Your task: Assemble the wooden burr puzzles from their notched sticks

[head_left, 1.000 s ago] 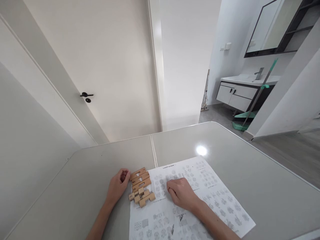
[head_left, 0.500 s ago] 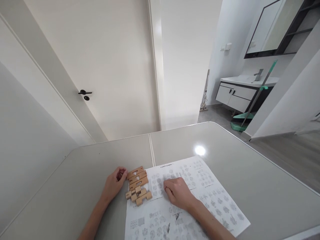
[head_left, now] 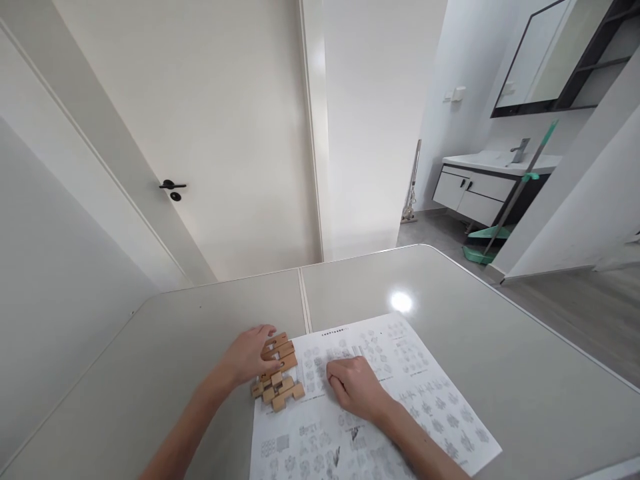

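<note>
Over several flat wooden puzzle pieces (head_left: 287, 362) with dark markings, my left hand (head_left: 249, 355) is spread, thumb and fingers apart. It covers part of them, and whether it touches them I cannot tell. Just nearer to me lie smaller, paler notched wooden blocks (head_left: 278, 391), close together at the left edge of a printed sheet (head_left: 320, 448). The sheet carries rows of small grey diagrams. My right hand (head_left: 359, 387) rests on the sheet's upper middle, its fingers curled in; anything inside them is hidden.
The grey table (head_left: 465, 353) has a seam running away from me and a raised rim. A closed door (head_left: 240, 147) with a black handle stands behind it. To the right are a washbasin cabinet (head_left: 473, 190) and a green dustpan (head_left: 479, 255) on the floor.
My left hand has moved right from the pieces' left side to over them, and its fingers have opened. My right hand stays in place on the sheet.
</note>
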A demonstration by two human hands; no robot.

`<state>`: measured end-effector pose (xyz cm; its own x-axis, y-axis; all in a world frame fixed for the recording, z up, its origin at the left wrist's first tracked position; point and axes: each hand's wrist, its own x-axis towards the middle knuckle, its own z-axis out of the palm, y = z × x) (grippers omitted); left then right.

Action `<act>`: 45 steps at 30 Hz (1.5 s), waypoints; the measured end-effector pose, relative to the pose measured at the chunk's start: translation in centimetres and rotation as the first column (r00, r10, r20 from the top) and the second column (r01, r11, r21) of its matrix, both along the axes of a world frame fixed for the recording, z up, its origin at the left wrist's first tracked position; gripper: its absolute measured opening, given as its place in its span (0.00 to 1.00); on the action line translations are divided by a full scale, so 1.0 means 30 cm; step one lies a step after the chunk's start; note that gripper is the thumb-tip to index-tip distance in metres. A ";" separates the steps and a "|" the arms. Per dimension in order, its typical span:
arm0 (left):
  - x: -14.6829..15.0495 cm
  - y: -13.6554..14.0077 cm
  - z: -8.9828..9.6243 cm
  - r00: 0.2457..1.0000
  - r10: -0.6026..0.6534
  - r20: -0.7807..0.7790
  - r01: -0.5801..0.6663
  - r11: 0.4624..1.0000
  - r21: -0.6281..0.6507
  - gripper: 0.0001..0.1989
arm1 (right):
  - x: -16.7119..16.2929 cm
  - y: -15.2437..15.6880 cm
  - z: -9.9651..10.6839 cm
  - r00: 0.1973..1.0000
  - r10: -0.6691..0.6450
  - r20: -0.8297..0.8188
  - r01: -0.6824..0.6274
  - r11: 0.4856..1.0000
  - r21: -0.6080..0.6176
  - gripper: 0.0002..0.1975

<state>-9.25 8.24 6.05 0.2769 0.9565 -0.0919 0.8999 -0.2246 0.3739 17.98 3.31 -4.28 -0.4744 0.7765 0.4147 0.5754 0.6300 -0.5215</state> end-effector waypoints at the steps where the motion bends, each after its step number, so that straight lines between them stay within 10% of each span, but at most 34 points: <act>1: 0.009 0.004 -0.003 1.000 -0.006 -0.002 0.006 1.000 -0.015 0.27 | 0.000 0.000 0.001 1.000 0.001 0.004 -0.001 1.000 -0.001 0.11; 28: 0.179 0.101 -0.006 0.959 -0.174 -0.223 0.172 0.985 -0.027 0.30 | 0.006 0.016 0.021 0.998 -0.034 -0.047 0.032 0.999 -0.042 0.11; 45: 0.421 -0.143 -0.027 0.917 -0.389 0.084 0.395 0.916 -0.068 0.17 | 0.200 -0.115 0.158 0.999 0.037 0.010 -0.034 0.979 -0.201 0.14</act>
